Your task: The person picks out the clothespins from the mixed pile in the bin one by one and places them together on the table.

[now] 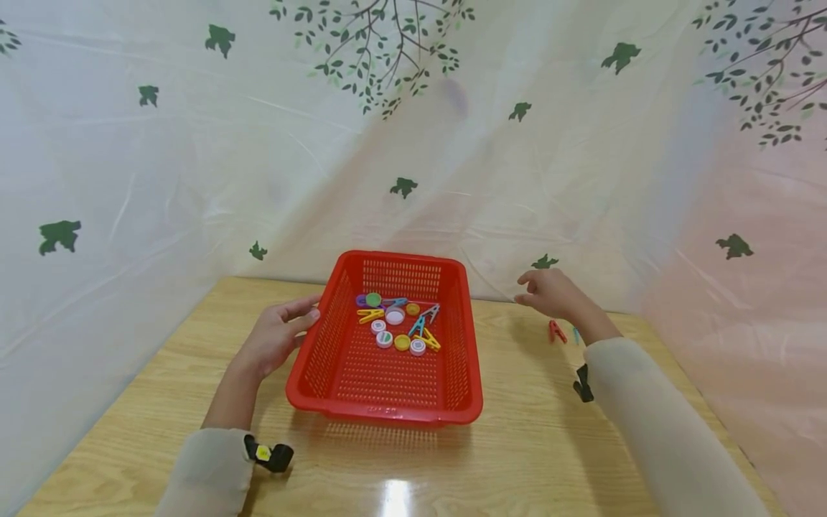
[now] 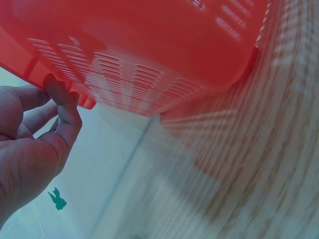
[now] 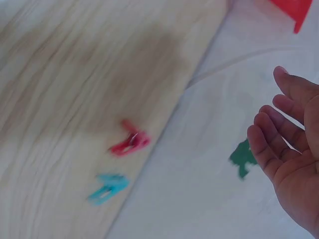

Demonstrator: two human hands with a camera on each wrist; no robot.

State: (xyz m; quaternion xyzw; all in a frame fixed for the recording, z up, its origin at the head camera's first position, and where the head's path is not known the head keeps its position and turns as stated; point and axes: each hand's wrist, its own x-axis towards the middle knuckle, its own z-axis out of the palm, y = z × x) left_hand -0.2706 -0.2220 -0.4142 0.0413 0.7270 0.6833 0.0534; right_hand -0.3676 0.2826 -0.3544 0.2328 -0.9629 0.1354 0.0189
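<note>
A red plastic basket (image 1: 446,409) stands on the wooden table (image 1: 530,459); inside lie several bottle caps (image 1: 395,317) and clothes pegs (image 1: 370,315). My left hand (image 1: 279,334) rests against the basket's left wall (image 2: 149,64), its fingers (image 2: 65,107) touching the rim, holding nothing. My right hand (image 1: 549,292) hovers in the air to the right of the basket, fingers (image 3: 266,149) relaxed and empty. A red peg (image 1: 556,331) (image 3: 129,142) and a blue peg (image 3: 108,187) lie on the table just beneath it.
A leaf-patterned plastic sheet (image 1: 194,143) walls in the table at the back and both sides. The table's back edge runs close behind the basket and the loose pegs. Bare wood lies in front of the basket.
</note>
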